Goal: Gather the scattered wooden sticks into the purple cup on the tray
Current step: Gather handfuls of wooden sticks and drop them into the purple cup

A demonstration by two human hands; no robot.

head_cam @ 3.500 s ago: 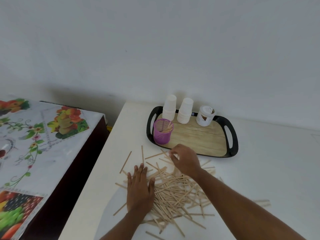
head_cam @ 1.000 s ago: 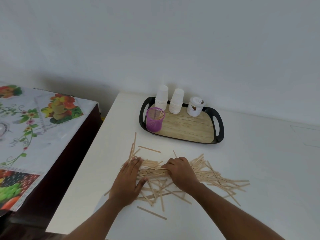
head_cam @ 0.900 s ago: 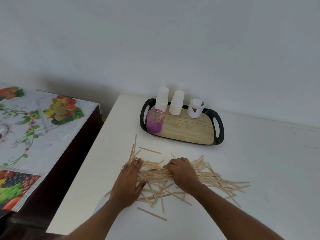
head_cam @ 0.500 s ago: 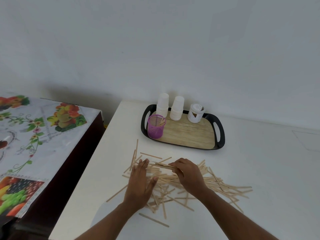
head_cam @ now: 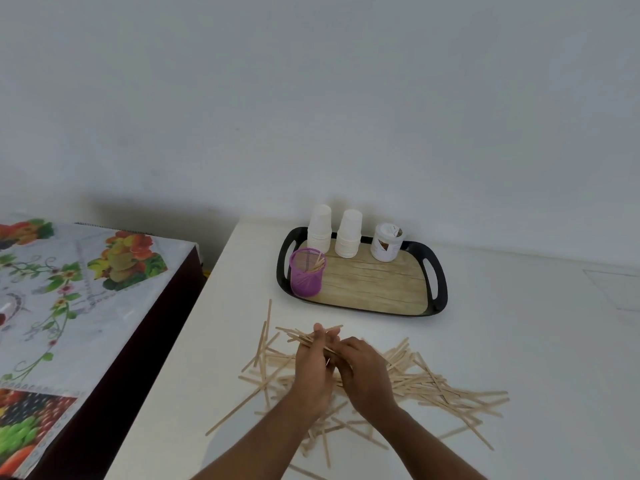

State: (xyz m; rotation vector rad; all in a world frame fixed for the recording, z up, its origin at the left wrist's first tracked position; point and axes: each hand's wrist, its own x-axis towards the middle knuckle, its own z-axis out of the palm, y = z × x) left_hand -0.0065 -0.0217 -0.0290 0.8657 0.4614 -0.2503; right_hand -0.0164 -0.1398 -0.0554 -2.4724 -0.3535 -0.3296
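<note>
Left hand (head_cam: pixel 313 370) and right hand (head_cam: pixel 365 372) meet over the pile, fingers curled around a small bundle of sticks (head_cam: pixel 311 337), lifted just off the white table (head_cam: pixel 519 341). Thin flat wooden sticks (head_cam: pixel 433 382) lie scattered below. Purple mesh cup (head_cam: pixel 306 277), few sticks inside, stands at left end of wood-grain, black-rimmed tray (head_cam: pixel 440 282).

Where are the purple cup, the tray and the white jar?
purple cup (head_cam: pixel 306 278), head view, front of its mesh wall.
tray (head_cam: pixel 439 292), head view, black rim by the right handle.
white jar (head_cam: pixel 386 244), head view, middle of its labelled side.
</note>
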